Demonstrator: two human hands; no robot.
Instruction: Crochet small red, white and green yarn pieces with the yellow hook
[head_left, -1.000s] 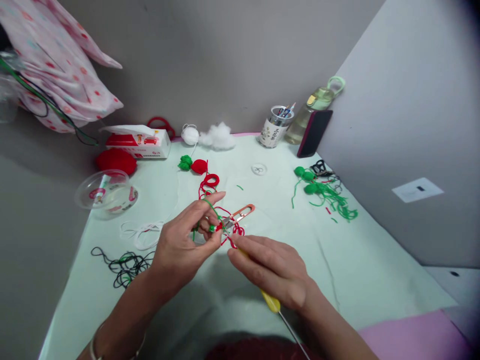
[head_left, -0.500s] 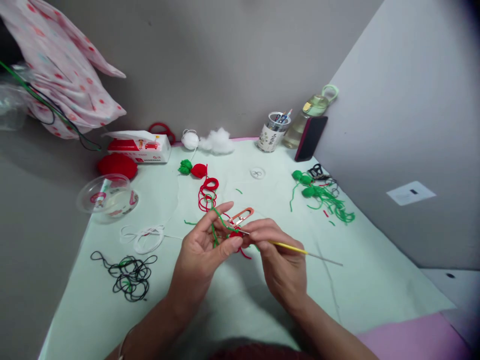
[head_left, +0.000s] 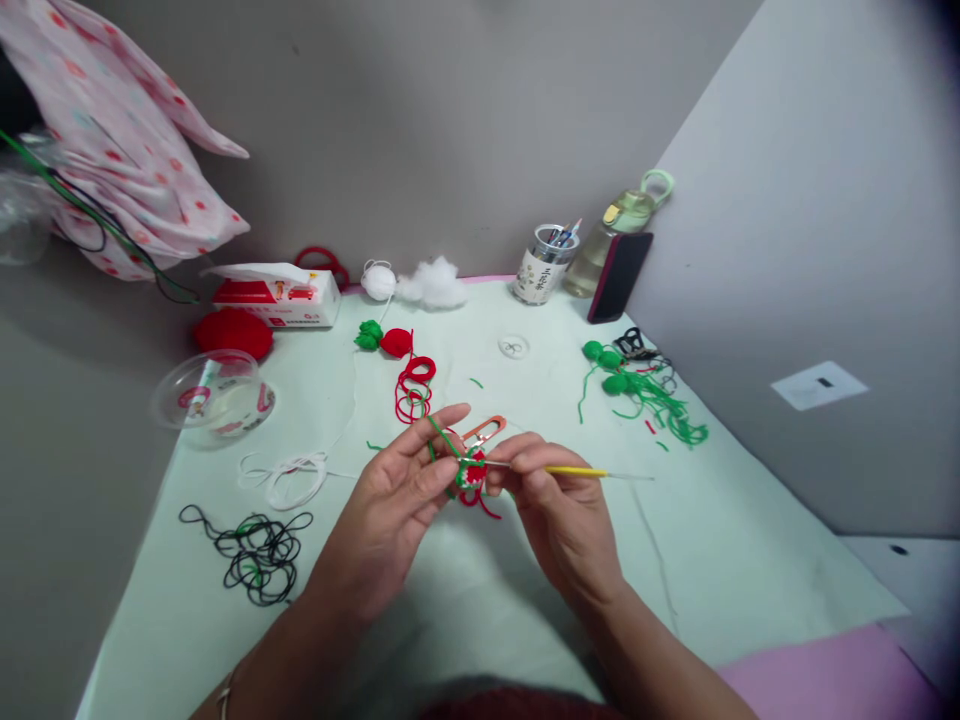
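crochet piece: red, white, green-edged (quite small) | crochet hook: yellow-handled, crosswise, tip at green edge

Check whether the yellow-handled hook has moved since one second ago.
Yes. Judged against the fixed wall plate, the rear end of the yellow-handled hook has swung upward in the view, closer to the plate.

The left fingers are covering one side of the red-and-green yarn piece, and the stitches around the tip of the hook are looking too small to tell apart. Piece and fingers are hiding the near end of the orange snips. The phone is blocking part of the bottle. The view's edges are cutting off the dotted cloth (top and left alike) and both forearms.
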